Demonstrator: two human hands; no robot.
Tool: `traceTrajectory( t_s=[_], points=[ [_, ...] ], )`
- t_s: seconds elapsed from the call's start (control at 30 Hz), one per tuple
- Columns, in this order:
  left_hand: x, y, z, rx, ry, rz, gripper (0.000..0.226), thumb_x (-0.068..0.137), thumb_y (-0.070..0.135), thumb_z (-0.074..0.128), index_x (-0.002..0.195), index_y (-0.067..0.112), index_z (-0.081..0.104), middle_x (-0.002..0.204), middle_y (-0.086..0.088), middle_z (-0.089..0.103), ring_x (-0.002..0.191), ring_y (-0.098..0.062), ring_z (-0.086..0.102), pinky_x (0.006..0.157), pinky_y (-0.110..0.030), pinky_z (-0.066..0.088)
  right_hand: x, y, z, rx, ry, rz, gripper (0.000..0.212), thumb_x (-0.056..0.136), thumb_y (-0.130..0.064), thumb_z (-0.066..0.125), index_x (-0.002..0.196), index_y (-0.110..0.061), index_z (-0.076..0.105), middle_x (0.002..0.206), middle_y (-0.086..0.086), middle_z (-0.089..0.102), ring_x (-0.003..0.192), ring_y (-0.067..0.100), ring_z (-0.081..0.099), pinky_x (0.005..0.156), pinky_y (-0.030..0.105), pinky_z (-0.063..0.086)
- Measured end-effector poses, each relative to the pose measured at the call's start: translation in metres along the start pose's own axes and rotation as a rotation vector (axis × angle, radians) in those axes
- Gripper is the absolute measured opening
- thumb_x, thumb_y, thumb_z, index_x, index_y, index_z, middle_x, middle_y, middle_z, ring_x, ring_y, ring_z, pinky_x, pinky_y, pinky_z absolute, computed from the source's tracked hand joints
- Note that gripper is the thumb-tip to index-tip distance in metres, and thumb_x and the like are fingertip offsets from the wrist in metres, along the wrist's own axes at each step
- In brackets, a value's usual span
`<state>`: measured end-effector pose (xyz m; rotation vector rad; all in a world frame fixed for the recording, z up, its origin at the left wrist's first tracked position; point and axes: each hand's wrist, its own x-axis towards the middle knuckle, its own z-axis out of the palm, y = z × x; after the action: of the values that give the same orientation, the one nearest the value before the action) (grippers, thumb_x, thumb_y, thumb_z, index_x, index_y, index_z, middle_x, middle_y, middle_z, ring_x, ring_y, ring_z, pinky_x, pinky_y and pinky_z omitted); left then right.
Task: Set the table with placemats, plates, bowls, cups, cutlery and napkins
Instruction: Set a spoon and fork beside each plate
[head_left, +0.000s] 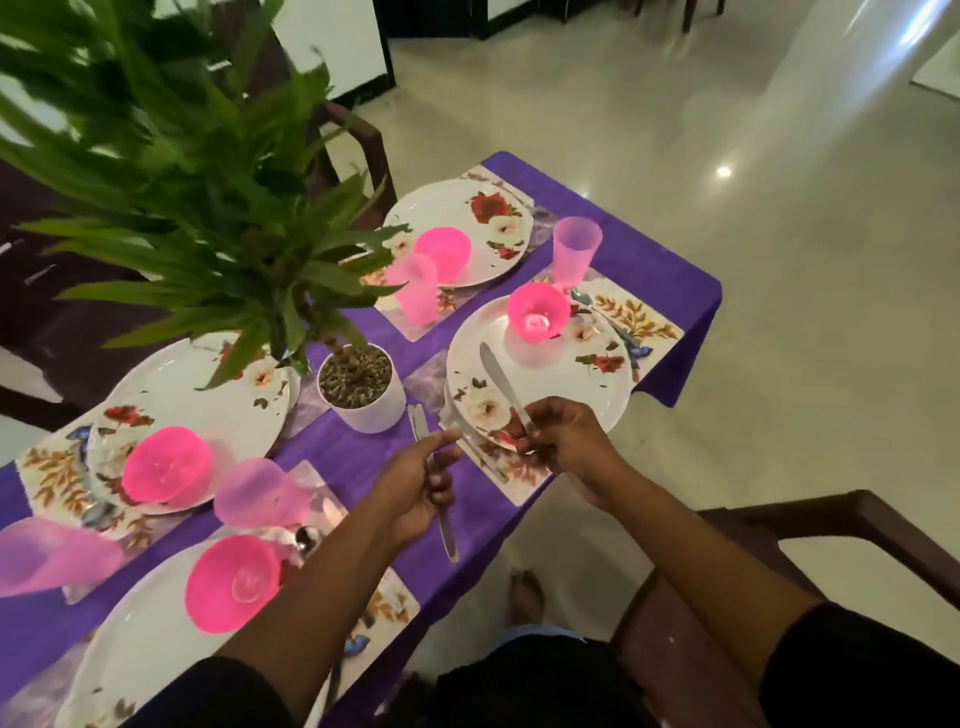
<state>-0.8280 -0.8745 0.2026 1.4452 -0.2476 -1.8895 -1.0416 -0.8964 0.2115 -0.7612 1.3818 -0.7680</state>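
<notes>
Right hand (563, 441) pinched the knife (501, 387) — blade slanting away over the plate (582, 384) at the tabletop's right edge; left hand (421, 488) gripped spare cutlery (445, 525) alongside.

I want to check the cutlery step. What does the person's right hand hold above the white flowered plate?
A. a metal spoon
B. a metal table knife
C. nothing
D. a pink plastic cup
B: the right hand pinches a metal table knife by its handle, blade pointing up over the white flowered plate.
</notes>
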Motion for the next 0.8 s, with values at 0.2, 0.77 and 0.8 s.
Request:
traceTrajectory(
  t_s=[0.2,0.77,0.8],
  points=[
    [0.018,0.007,0.023,0.174,-0.021,-0.083,0.021,0.102,0.016,0.061,0.118,0.006,0.069,0.073,0.0,0.063,0.042,-0.005,0.022,0.042,-0.02,0.019,0.02,0.0,-0.031,-0.235,0.312,-0.142,0.01,0.092,-0.012,0.074,0.1,-0.017,0.072,0.091,0.001,0.075,0.081,0.021,0.075,0.071,0.033,0.061],
    [0.078,0.018,0.089,1.569,0.109,0.604,0.021,0.091,0.042,0.061,0.104,0.032,0.074,0.112,0.013,0.073,0.102,-0.012,0.064,0.079,-0.028,0.046,0.112,-0.032,-0.148,-0.673,0.757,-0.286,0.029,0.09,-0.019,0.079,0.115,-0.006,0.074,0.116,0.008,0.074,0.1,0.027,0.072,0.081,0.028,0.052],
    [0.081,0.02,0.095,1.587,0.115,0.573,0.03,0.085,0.046,0.06,0.109,0.033,0.074,0.116,0.013,0.072,0.103,-0.012,0.063,0.079,-0.028,0.043,0.125,-0.032,-0.156,-0.693,0.738,-0.295,0.029,0.09,-0.019,0.079,0.115,-0.006,0.073,0.116,0.01,0.074,0.103,0.029,0.072,0.083,0.031,0.054]
  ],
)
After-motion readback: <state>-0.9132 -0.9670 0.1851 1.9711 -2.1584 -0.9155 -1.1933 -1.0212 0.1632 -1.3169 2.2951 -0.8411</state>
